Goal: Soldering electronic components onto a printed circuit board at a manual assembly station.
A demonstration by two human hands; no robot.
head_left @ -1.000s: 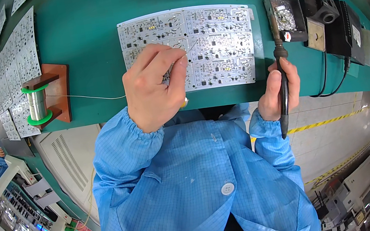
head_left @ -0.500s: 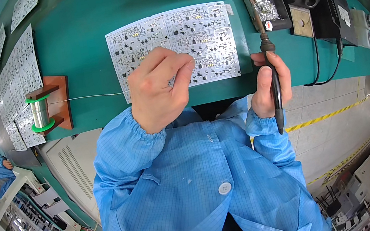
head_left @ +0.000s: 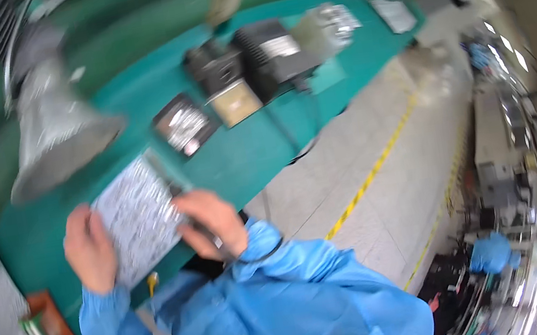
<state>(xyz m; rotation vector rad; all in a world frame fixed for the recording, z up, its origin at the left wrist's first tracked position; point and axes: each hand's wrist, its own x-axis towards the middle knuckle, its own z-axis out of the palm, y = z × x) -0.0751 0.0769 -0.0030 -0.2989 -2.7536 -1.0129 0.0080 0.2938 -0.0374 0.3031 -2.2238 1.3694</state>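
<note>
View swung right, circuit board [head_left: 136,214] between hands, left hand [head_left: 89,248] gripping its edge, right hand [head_left: 210,223] closed on soldering iron [head_left: 202,229]

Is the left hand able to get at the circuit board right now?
Probably yes: the left hand already rests at the edge of the circuit board, with nothing between them. The blur hides its exact grip.

View swings and blurs, with the green bench now tilting from 8 toward 1 o'clock; the left hand [head_left: 89,248] shifts from atop the circuit board panel [head_left: 138,216] to its 9 o'clock edge, while the right hand [head_left: 210,223], gripping the soldering iron [head_left: 202,227], closes onto its 3 o'clock edge.
</note>
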